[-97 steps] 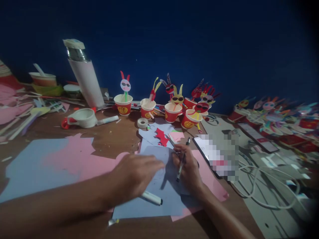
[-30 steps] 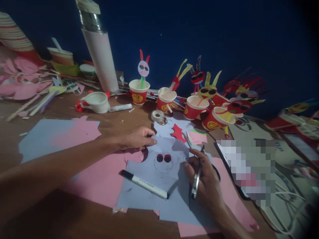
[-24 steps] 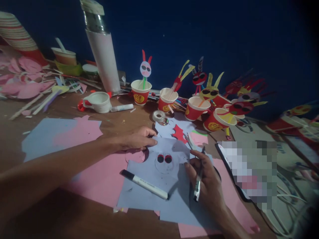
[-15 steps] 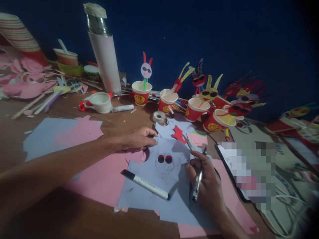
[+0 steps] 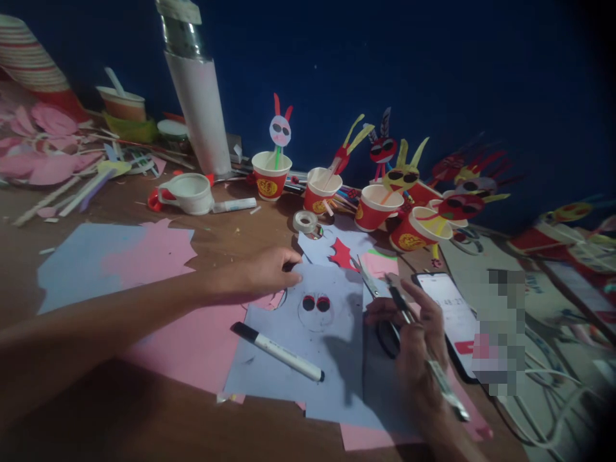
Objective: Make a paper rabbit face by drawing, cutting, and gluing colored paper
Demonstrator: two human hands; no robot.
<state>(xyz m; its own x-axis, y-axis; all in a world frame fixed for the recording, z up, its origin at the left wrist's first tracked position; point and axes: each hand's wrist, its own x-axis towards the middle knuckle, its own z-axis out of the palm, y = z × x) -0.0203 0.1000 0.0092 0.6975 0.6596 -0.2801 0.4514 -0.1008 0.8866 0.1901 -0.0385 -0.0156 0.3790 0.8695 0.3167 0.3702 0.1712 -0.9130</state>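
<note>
And here is the sheet [image 5: 346,289], laid flat on the table [image 5: 226,240] between the two hands: a circle [image 5: 315,322] is drawn on it, and two black, red-edged ovals [image 5: 308,303] are set side by side in the upper part. That much is done; the circle is not cut out, and by the look of the finished figures behind, ears and a stem seem to be lacking too. The sheet's upper left corner is touched by the left hand [image 5: 272,273], though whether it is pinched or merely pressed cannot be told. The grip of the right hand [image 5: 418,340] is closed round a pen [image 5: 446,386], tip raised off the sheet, just beside the scissors [image 5: 369,282]. A marker [image 5: 279,353] is left lying across the sheet. Over to the cups now! In the first cup [image 5: 260,183] a white figure [image 5: 280,130] is stood on a green stem; in the second cup [image 5: 322,200] a red figure [image 5: 341,160] is tilted. By the mug [image 5: 195,204], contents cannot be made out; the flask [image 5: 197,122] is capped. Far right, more cups are blurred.
</note>
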